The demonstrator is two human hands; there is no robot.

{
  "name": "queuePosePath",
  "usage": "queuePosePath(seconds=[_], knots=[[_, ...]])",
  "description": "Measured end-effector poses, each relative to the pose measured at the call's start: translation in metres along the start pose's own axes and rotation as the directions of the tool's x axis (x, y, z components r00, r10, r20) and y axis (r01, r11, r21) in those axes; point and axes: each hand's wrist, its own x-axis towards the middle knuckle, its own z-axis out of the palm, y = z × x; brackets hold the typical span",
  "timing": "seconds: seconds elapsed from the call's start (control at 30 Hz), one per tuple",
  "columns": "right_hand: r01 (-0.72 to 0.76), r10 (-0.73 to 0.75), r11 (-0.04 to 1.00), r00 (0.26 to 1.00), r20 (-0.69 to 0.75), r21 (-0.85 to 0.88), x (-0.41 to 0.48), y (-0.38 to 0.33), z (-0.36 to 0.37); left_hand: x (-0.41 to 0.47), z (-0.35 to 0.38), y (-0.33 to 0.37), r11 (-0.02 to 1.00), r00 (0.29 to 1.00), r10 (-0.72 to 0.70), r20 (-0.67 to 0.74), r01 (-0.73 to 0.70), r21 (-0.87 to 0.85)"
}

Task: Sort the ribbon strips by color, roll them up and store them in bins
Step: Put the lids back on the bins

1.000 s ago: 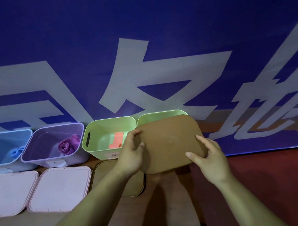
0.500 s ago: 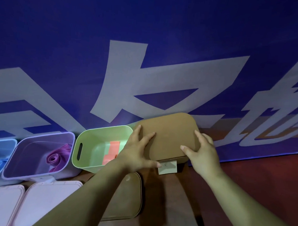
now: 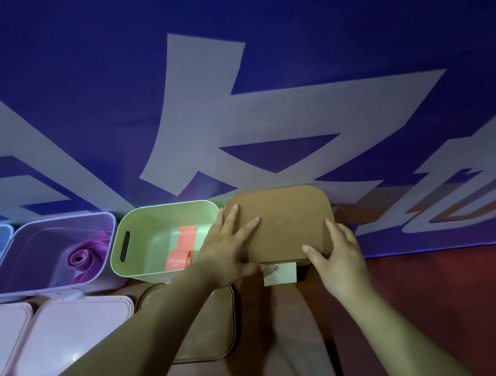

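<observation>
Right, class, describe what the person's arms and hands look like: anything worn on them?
Left forearm and right forearm are bare to the picture's edge, no sleeves in view. Left hand and right hand show no gloves, rings or watch; nails short, plain.

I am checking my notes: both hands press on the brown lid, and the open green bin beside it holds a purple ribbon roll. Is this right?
Not quite. In the head view the open green bin holds salmon-pink ribbon; the purple roll lies in the purple bin. The left hand and right hand do press on the brown lid.
</observation>
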Motion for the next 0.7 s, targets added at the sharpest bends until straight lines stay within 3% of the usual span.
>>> queuePosePath(seconds=[0.3, 0.7], knots=[[0.043, -0.041, 0.995, 0.999, 0.021, -0.086, -0.0032, -0.0031, -0.0002, -0.0013, 0.0016, -0.0014, 1.0, 1.0, -0.007, 0.005, 0.007, -0.019], [0.104, -0.087, 0.982, 0.99, 0.114, -0.156, 0.0034, -0.0058, -0.0011, 0.0019, 0.002, -0.002, 0.994, 0.999, -0.045, 0.021, 0.042, 0.103]])
